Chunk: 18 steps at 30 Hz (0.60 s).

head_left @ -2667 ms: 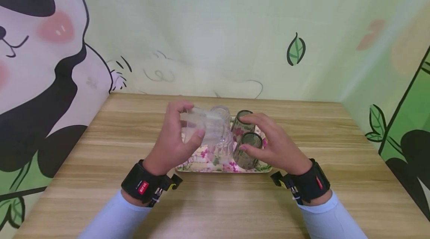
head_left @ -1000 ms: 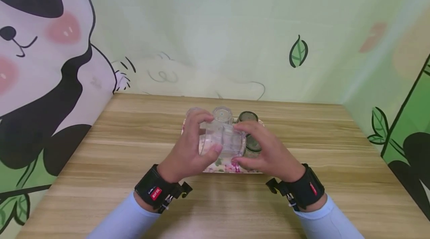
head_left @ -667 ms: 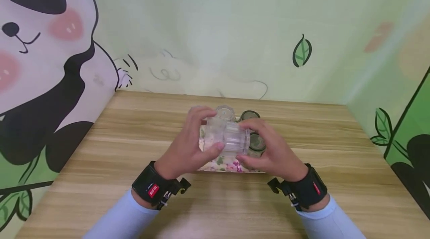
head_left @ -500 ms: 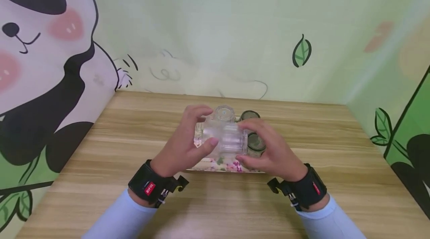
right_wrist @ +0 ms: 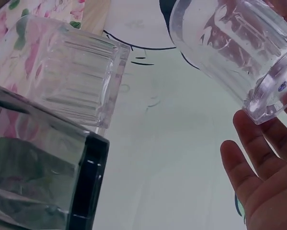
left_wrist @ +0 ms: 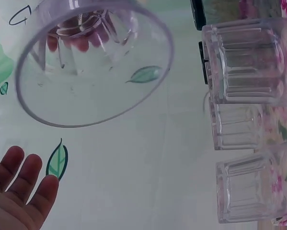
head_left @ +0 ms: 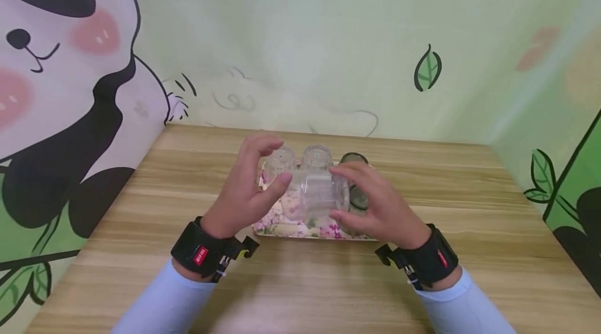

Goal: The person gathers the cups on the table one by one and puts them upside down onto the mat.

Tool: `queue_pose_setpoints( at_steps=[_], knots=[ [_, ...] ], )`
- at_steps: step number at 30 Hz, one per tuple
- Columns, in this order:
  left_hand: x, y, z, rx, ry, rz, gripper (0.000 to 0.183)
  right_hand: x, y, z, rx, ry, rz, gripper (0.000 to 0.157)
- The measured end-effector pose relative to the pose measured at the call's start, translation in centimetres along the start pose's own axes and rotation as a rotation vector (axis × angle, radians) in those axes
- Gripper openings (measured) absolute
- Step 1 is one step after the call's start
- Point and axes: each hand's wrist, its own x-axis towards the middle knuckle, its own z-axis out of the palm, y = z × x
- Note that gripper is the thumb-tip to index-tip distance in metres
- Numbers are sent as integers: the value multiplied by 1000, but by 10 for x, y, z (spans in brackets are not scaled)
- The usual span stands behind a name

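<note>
In the head view my right hand [head_left: 382, 203] holds a clear drinking glass [head_left: 321, 195] by its base end. The glass lies sideways in the air over the flowered tray [head_left: 277, 227], its mouth toward my left hand [head_left: 244, 188]. Thumb and fingers of that left hand are spread apart, off the rim, with nothing between them. The left wrist view looks into the mouth of the held glass [left_wrist: 90, 103], with right fingertips showing through its base. Upside down on the tray stand clear glasses [head_left: 280, 162] and two smoky dark glasses [head_left: 359, 198], one partly behind the right hand.
The tray sits on a wood-grain table [head_left: 300, 282], near the back wall [head_left: 300, 62] with its painted leaves and panda. Several clear glasses stand close together on the tray, seen from the side in the left wrist view [left_wrist: 248, 187].
Earlier my left hand held the clear glass and brought it right to my right hand. Now the left hand has let go and drawn back left, while the right hand keeps the glass.
</note>
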Motion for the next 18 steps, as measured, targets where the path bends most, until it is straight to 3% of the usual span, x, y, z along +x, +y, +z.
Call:
queue_pose_setpoints(
  at_steps=[8,18],
  knots=[
    [0,-2,-5,28,24,-19,50,16,-3,4,-84,-53,-45,72],
    [0,-4,-11,56,30,-38,51,42,-5,12,-88,-146,-63,68]
  ],
)
